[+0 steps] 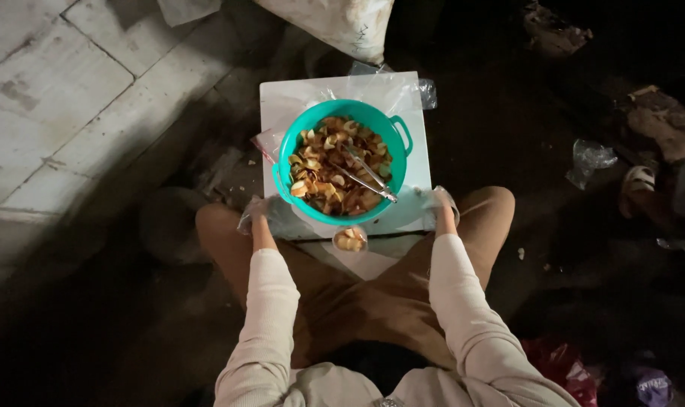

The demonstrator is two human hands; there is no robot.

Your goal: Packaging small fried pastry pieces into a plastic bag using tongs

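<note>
Head view: teal bowl (pixel 341 160) of chips with tongs (pixel 366 175) sits between gloved left hand (pixel 258 209) and right hand (pixel 437 200), finger positions unclear

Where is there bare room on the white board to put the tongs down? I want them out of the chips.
The white square board is mostly filled by the teal plastic bowl holding the metal tongs. Bare patches lie at its far left corner and along the right edge beside the bowl's handle. The near edge is crowded by both gloved hands and a small chip-filled cup.
</note>
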